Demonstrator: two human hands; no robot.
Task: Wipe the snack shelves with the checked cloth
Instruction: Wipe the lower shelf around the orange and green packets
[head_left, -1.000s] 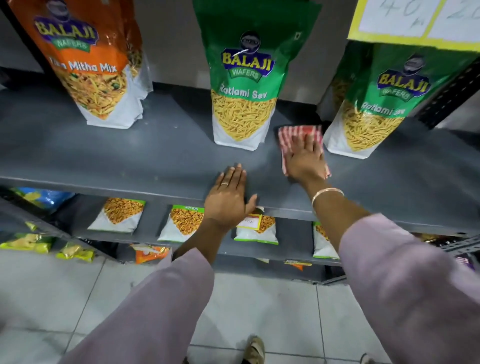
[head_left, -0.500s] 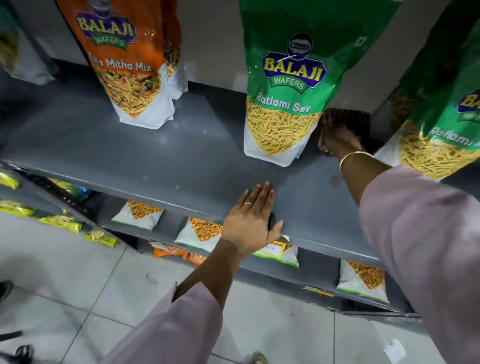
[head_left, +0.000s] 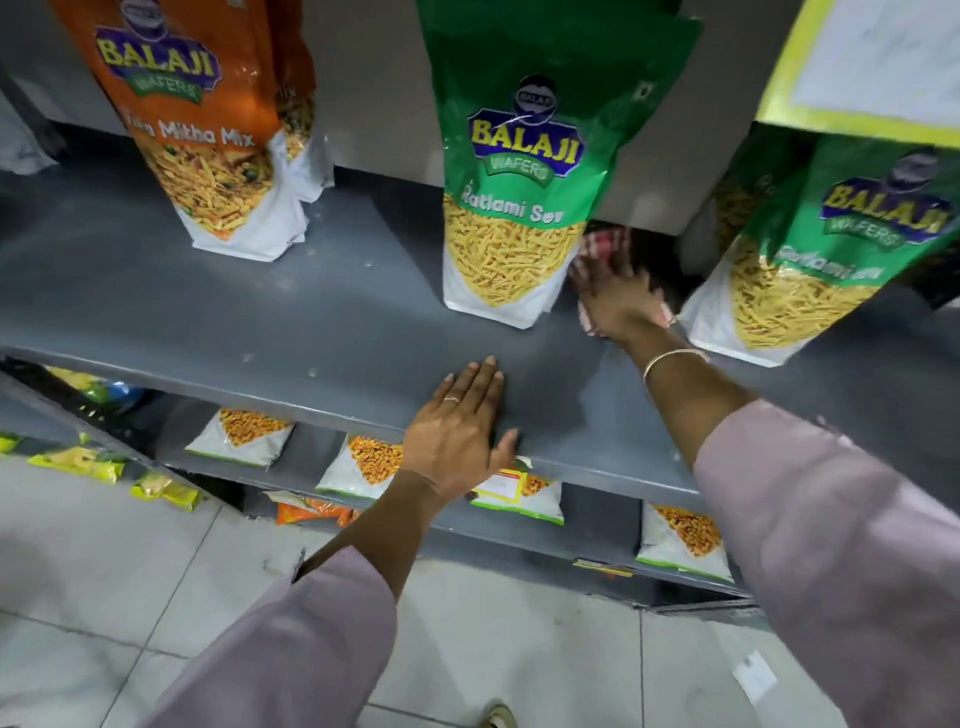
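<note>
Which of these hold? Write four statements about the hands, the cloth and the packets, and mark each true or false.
1. The right hand presses the checked cloth on the grey shelf. True.
2. The left hand holds a packet. False: it lies flat, empty, at the shelf's front edge.
3. The cloth lies between two green Ratlami Sev packets. True.
4. The orange Mitha Mix packet lies flat. False: it stands upright.

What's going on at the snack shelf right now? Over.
Right hand flat on checked cloth, wiping between two green bags. Left hand flat, open, bracing on shelf edge. Middle green bag crowds the cloth.
</note>
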